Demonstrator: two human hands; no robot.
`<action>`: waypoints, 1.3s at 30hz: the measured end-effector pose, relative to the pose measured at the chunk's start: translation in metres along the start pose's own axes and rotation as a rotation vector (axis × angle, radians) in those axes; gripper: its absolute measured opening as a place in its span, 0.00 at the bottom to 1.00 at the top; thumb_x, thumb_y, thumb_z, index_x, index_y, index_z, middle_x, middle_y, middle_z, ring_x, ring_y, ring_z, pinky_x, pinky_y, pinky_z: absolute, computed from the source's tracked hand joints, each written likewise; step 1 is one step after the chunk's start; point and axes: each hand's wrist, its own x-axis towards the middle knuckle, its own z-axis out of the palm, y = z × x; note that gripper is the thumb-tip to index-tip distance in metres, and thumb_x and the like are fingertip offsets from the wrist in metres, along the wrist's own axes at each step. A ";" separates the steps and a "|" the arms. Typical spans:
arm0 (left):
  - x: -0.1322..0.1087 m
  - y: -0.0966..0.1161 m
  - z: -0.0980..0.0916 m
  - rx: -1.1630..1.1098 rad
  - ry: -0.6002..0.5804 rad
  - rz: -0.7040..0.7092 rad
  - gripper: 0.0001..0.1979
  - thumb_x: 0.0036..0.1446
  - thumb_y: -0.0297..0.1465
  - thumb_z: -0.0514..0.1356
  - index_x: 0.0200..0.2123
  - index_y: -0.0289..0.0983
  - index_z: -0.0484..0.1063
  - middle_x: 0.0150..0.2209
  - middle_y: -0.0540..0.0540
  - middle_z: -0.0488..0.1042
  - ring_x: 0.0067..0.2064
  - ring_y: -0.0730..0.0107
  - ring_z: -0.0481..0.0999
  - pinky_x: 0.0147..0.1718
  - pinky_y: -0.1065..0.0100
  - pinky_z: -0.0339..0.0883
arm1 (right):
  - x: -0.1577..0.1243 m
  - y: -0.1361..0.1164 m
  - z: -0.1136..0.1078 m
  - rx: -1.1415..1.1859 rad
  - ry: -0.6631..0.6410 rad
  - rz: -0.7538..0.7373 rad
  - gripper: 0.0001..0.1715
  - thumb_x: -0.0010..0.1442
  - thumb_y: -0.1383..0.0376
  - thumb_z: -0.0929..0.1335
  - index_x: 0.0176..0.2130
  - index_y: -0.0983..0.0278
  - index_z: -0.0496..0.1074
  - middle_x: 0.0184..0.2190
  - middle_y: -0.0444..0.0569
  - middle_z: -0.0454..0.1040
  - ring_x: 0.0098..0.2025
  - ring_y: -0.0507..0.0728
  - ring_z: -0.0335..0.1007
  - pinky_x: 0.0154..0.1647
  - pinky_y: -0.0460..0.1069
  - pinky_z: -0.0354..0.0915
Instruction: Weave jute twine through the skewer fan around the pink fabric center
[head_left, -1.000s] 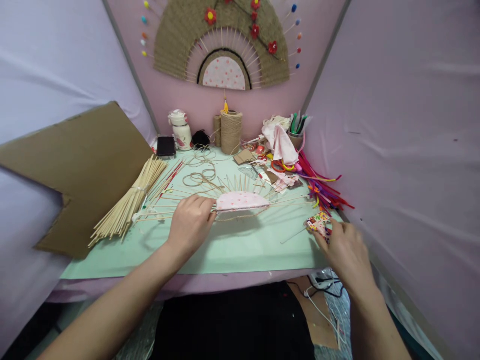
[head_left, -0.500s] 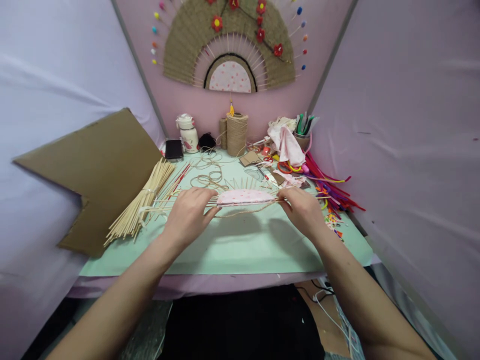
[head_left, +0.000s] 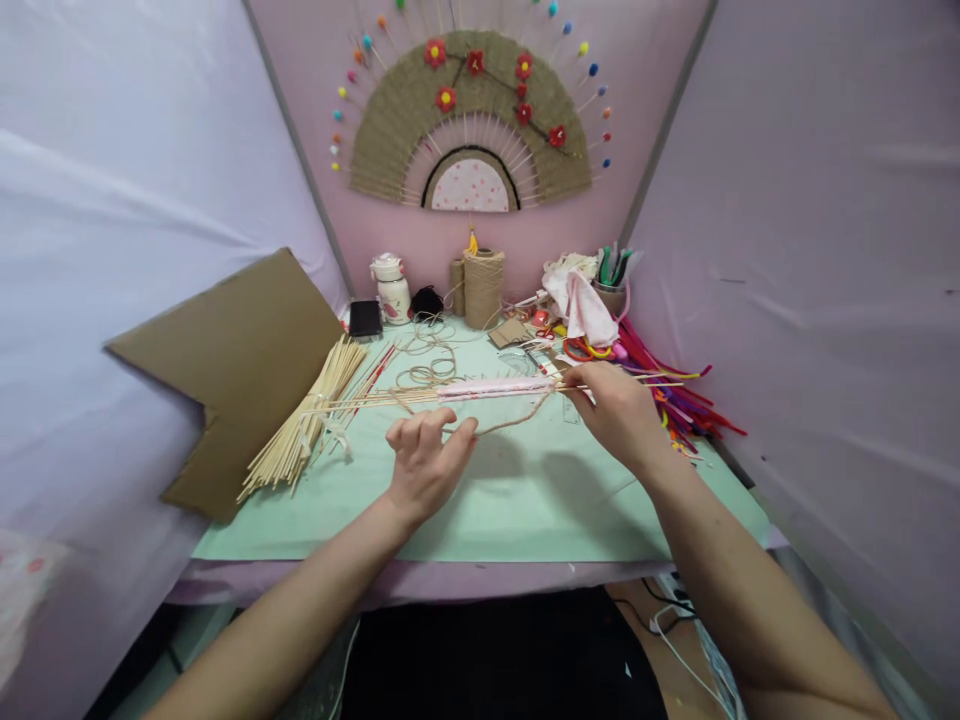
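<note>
The stick-fan frame [head_left: 495, 388] is at one o'clock from the left hand [head_left: 427, 455], whose grip pinches jute twine [head_left: 516, 423]; the right hand [head_left: 609, 405] grasps the frame's three-o'clock end. Best keep twine evenly taut.

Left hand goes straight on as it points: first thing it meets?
The left hand would likely meet the pink piece just past the twine at its thumb; depth unclear, it may pass underneath.

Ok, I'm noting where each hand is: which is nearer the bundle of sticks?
Left. The left hand is to the right of the bundle of sticks, apart from it; the right hand is farther right, gripping the pink piece's right end.
</note>
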 end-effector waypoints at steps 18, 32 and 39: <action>0.055 -0.054 -0.028 -0.510 -0.188 -0.113 0.06 0.62 0.30 0.56 0.35 0.38 0.74 0.34 0.46 0.75 0.35 0.71 0.74 0.37 0.69 0.68 | -0.001 0.003 -0.004 0.015 -0.011 0.036 0.05 0.63 0.66 0.65 0.34 0.61 0.69 0.31 0.50 0.76 0.35 0.59 0.71 0.35 0.50 0.60; 0.044 -0.067 -0.017 -0.465 -0.195 -0.065 0.08 0.62 0.28 0.55 0.34 0.38 0.74 0.34 0.45 0.77 0.37 0.69 0.75 0.39 0.65 0.70 | 0.001 0.005 -0.007 0.036 -0.032 0.047 0.06 0.64 0.64 0.65 0.34 0.62 0.69 0.31 0.50 0.76 0.34 0.59 0.71 0.33 0.50 0.60; 0.048 -0.067 -0.020 -0.370 -0.224 0.009 0.07 0.61 0.28 0.56 0.38 0.38 0.74 0.37 0.43 0.76 0.40 0.64 0.74 0.43 0.61 0.69 | 0.004 0.004 -0.007 0.096 -0.022 0.059 0.07 0.64 0.62 0.65 0.34 0.61 0.68 0.31 0.49 0.75 0.33 0.58 0.70 0.33 0.50 0.61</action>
